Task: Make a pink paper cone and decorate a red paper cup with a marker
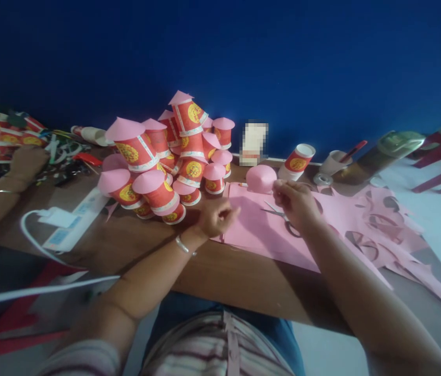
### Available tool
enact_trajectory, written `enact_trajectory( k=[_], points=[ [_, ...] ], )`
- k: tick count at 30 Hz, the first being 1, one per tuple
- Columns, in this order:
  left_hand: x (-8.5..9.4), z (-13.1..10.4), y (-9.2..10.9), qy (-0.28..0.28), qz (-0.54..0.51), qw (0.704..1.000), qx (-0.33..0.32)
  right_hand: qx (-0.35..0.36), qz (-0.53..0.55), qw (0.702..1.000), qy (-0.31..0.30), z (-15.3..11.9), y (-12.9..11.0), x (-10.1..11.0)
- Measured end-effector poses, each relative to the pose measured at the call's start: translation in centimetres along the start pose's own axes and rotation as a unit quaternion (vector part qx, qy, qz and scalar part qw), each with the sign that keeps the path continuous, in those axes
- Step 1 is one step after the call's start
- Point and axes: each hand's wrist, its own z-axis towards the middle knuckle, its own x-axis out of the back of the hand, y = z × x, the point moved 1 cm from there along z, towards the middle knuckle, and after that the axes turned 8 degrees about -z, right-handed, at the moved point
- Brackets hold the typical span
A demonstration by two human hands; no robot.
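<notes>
Above the edge of a pink paper sheet (249,224), my left hand (217,216) is half curled, with a gap between thumb and fingers and nothing visible in it. My right hand (294,201) is closed in a pinch beside a pink paper cone (261,179); what its fingertips hold, if anything, is too small to make out. Under that hand lies a pair of scissors (277,212) on the pink paper, its handles partly hidden. To the left of my left hand, red paper cups (191,171) with yellow emblems and pink cone tops are stacked in a pile.
Cut pink paper scraps (384,224) spread over the right side. Along the wall stand a red cup (298,159), a white cup (333,163) with a red pen, and a tilted bottle (384,156). A power strip (75,219) and another person's hand (28,164) are at left.
</notes>
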Motion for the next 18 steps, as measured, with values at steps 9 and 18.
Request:
enact_trajectory(
  k=[9,18],
  points=[
    [-4.6,-4.1,0.9,-0.409,0.234,0.872,-0.130,-0.107,-0.134,0.954,-0.245,0.9,2.2,-9.0],
    [-3.9,-3.4,0.3,-0.434,0.235,0.861,-0.121,-0.020,-0.311,0.930,-0.194,1.5,3.0,-13.4]
  ],
)
